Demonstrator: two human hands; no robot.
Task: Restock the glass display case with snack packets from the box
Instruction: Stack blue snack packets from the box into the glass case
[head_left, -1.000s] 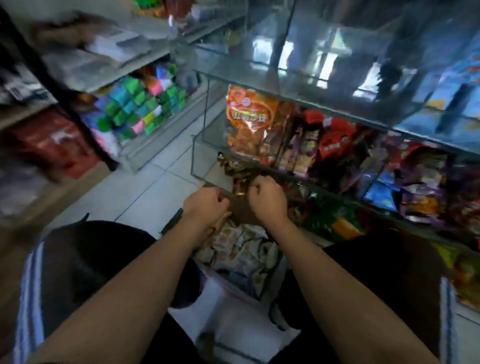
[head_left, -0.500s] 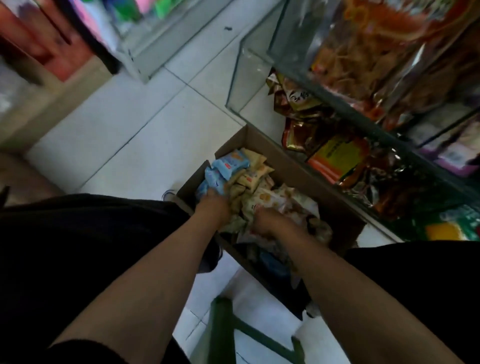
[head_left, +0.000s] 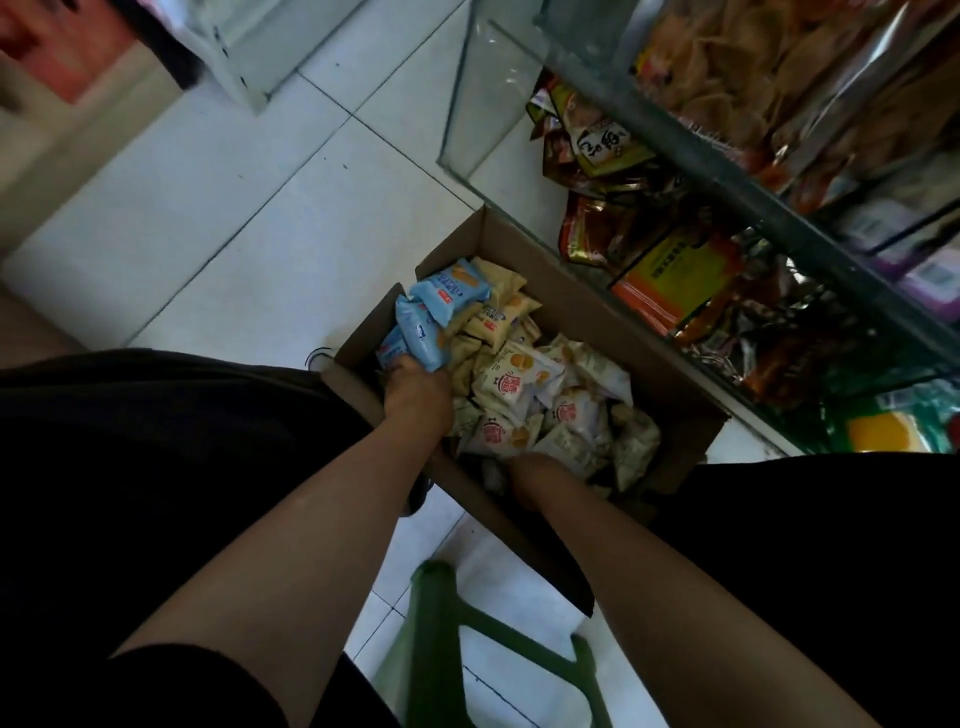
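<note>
Mid-gather, by the look of it — the picking step, not yet the stocking one. Left grip (head_left: 415, 387) down in the cardboard box (head_left: 576, 306) at its near-left corner, curled round a clutch of blue snack packets (head_left: 431, 317) that fan up and away from the knuckles. Right grip (head_left: 530, 467) sunk among the cream and white packets (head_left: 519, 389) at the near end of the box; fingers buried, so cannot tell whether closed on anything or merely raking. Box on the tiled floor (head_left: 234, 218), just beside the glass display case (head_left: 769, 187), still well filled and heaped loosely. Lower shelf of the case already crowded with red, gold and orange bags (head_left: 670, 275) close behind the glass. Next, probably: lifting both handfuls clear of the box walls without shedding loose packets — then carrying them up and right to whichever shelf has room, which calls for a firm hold on slippery film and a gap found among the packed bags. Green stool frame (head_left: 441, 623) low between the knees, out of the way.
</note>
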